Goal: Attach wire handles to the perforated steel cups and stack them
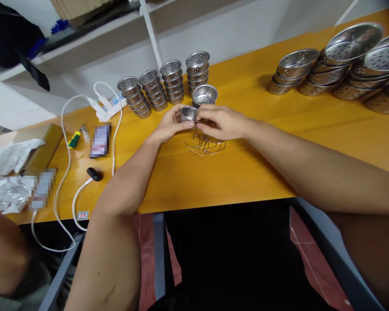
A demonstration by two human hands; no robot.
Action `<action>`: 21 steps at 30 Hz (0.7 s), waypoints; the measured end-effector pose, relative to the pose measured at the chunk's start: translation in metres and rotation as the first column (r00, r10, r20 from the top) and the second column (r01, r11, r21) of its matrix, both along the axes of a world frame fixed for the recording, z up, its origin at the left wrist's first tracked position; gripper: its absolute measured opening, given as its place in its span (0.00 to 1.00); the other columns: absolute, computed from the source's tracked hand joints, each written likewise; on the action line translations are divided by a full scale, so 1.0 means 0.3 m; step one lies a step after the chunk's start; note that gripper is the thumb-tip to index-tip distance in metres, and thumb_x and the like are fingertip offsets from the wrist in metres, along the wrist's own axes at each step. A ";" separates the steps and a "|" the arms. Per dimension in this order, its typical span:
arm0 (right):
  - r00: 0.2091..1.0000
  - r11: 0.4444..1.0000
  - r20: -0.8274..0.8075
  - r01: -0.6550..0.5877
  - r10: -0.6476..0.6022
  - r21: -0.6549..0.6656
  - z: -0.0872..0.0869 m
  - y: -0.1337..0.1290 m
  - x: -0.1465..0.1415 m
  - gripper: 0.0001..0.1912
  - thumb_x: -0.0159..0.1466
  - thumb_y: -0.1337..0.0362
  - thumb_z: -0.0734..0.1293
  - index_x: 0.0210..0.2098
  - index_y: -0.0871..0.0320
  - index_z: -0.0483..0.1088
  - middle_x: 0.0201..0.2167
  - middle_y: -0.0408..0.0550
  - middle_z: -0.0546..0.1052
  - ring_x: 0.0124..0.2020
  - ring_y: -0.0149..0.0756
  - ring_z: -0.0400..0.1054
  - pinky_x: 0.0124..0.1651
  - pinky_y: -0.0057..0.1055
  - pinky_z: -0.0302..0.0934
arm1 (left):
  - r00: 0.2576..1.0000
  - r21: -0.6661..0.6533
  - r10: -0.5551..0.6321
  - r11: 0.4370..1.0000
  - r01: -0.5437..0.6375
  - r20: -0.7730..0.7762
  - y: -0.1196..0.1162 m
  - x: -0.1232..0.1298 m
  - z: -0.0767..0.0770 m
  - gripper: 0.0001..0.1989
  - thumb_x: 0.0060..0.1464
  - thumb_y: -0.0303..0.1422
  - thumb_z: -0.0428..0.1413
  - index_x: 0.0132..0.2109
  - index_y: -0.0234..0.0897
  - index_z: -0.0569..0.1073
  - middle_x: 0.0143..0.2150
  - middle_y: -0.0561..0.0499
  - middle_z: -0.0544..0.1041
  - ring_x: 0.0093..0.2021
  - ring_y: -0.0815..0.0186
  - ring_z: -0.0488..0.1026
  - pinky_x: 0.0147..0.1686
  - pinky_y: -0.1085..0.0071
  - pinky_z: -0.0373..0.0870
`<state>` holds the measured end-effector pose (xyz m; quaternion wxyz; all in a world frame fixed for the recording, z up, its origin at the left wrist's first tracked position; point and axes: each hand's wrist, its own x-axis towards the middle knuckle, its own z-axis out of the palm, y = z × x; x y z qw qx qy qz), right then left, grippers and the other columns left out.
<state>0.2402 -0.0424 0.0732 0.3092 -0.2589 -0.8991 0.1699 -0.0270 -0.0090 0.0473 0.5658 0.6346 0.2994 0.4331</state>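
Observation:
Near the middle of the table, my left hand [169, 125] is wrapped round a small perforated metal cup [189, 113], its open top facing up. My right hand [218, 122] is closed at the cup's right rim; its fingertips are pinched together, and whatever they hold is too small to make out. Just behind my hands stands another perforated cup [205, 94]. Several thin curved metal wires [205, 144] lie in a loose heap on the table below my right hand.
Stacks of small cups [171, 82] stand behind my hands. Larger stacked cups [326, 71] fill the back right. On the left are a power strip [112, 108], white cables, a phone [100, 140], a black object [94, 174] and plastic bags [11, 194]. A person's arm shows at lower left.

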 end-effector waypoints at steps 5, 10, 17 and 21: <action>0.998 0.999 -0.057 0.034 -0.032 0.032 0.021 -0.023 -0.002 0.24 0.84 0.41 0.61 0.54 0.49 0.81 0.50 0.56 0.79 0.43 0.51 0.75 0.52 0.51 0.76 | 1.000 -0.084 -0.027 0.996 0.028 0.005 -0.027 -0.001 0.019 0.36 0.46 0.63 0.84 0.52 0.46 0.87 0.50 0.52 0.88 0.49 0.61 0.86 0.56 0.62 0.85; 0.995 0.998 -0.080 0.058 -0.057 0.016 0.017 -0.022 -0.013 0.31 0.84 0.33 0.58 0.50 0.47 0.82 0.51 0.57 0.80 0.52 0.57 0.77 0.62 0.58 0.77 | 1.000 -0.082 -0.016 0.997 0.016 -0.003 -0.031 -0.002 0.014 0.39 0.45 0.61 0.85 0.55 0.45 0.85 0.52 0.50 0.88 0.53 0.57 0.88 0.58 0.57 0.89; 0.981 0.996 -0.175 0.091 -0.086 0.018 -0.016 0.010 -0.016 0.31 0.78 0.28 0.68 0.54 0.46 0.84 0.63 0.60 0.79 0.66 0.66 0.76 0.75 0.71 0.73 | 0.993 -0.107 -0.060 0.992 0.071 0.101 -0.012 -0.021 -0.002 0.38 0.44 0.51 0.88 0.57 0.45 0.84 0.52 0.52 0.87 0.49 0.64 0.86 0.49 0.69 0.85; 0.972 0.995 -0.224 0.081 -0.066 0.059 -0.039 0.030 -0.011 0.27 0.77 0.30 0.73 0.53 0.46 0.82 0.64 0.59 0.80 0.66 0.65 0.76 0.75 0.71 0.74 | 0.984 -0.076 -0.087 0.992 0.100 0.157 0.003 -0.026 -0.012 0.38 0.43 0.45 0.89 0.59 0.46 0.85 0.55 0.53 0.88 0.55 0.63 0.87 0.59 0.67 0.85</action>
